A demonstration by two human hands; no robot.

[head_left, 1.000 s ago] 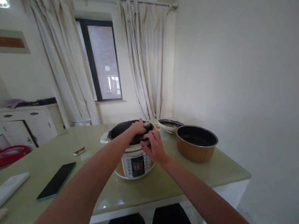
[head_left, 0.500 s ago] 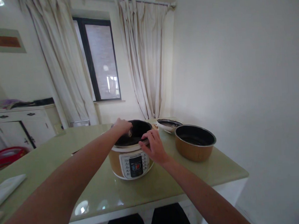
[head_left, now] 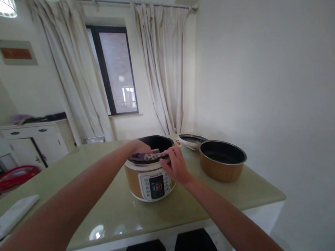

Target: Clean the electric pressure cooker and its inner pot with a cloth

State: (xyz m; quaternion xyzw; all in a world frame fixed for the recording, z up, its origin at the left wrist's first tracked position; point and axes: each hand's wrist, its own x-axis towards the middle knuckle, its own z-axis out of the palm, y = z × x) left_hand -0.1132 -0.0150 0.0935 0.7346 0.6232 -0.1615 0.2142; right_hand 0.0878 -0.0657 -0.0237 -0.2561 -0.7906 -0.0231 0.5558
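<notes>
A gold and white electric cooker (head_left: 133,182) with a black control panel stands lidless on the table. My left hand (head_left: 140,146) is down inside its opening, closed on a patterned purple-grey cloth (head_left: 150,157) that lies against the inner wall near the front rim. Most of the left fingers are hidden by the cooker and cloth. At the front right of the rim, my right hand (head_left: 176,164) grips the edge, thumb on the near side and fingers curled over the top. Right of the cooker sits its gold inner pot (head_left: 221,171), dark inside.
Behind the inner pot lies a round white and black lid (head_left: 193,140), underside up. The glossy green table (head_left: 104,205) has a white object (head_left: 18,214) at its left. A wall (head_left: 283,114) rises at the right; a white cabinet (head_left: 48,148) stands far left.
My left hand has gone deeper into the cooker, and the cloth now shows along the front rim. My right hand stays on the rim. The view has shifted slightly.
</notes>
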